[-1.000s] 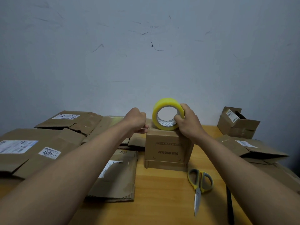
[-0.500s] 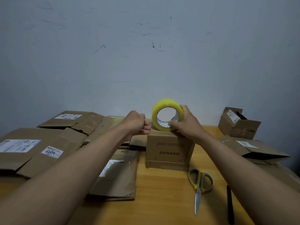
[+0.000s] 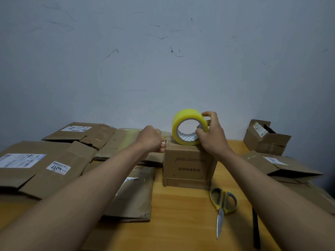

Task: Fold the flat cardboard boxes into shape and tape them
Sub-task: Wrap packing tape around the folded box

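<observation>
- centrally, a folded cardboard box (image 3: pixel 188 165) stands upright on the wooden table (image 3: pixel 181 223), its printed side facing the camera with the print upside down.
- the yellow tape roll (image 3: pixel 189 126) stands on edge on top of that box, its open core facing the camera.
- the right hand (image 3: pixel 211 133) grips the roll from the right side, thumb curled into the core and fingers (image 3: pixel 210 115) wrapped over the outer rim.
- the left hand (image 3: pixel 151 139) is closed in a loose fist at the box's upper left corner, fingertips pressed together as if pinching something small; whether that is the tape's end i cannot tell.
- flattened cardboard boxes (image 3: pixel 47 160) lie stacked and overlapping across the left side of the table, several bearing white labels.
- one more flat piece (image 3: pixel 134 194) lies under the left forearm, just beside the standing box.
- scissors (image 3: pixel 223 205) with yellow-grey handles lie shut on the table in front of the box, blades toward the camera.
- a dark pen (image 3: pixel 255 227) lies right of the scissors.
- an open small box (image 3: pixel 265 137) sits at the far right near the wall, with another collapsed box (image 3: pixel 282 165) in front of it.
</observation>
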